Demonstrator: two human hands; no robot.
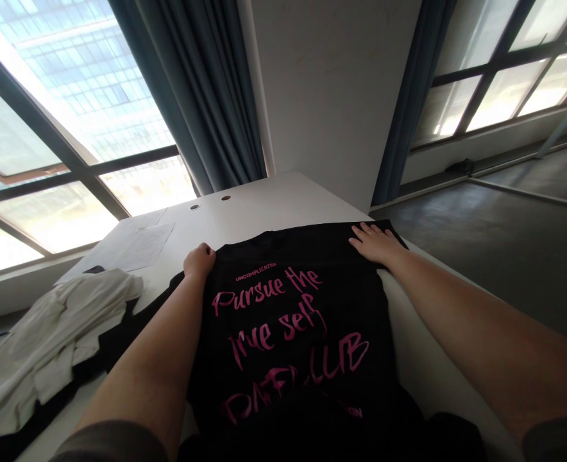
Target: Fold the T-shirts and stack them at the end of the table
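Note:
A black T-shirt (293, 321) with pink lettering lies spread on a white table (264, 205), printed side up. My left hand (199, 260) is at the shirt's far left corner, fingers curled down over the edge of the cloth. My right hand (376, 242) lies flat on the far right corner, fingers stretched out and a little apart, pressing the fabric against the table.
A crumpled white garment (57, 333) lies at the left on more dark cloth. Sheets of paper (129, 247) lie beyond it. Two round cable holes (210, 202) sit near the table's far edge. Grey curtains and large windows stand behind; bare floor lies to the right.

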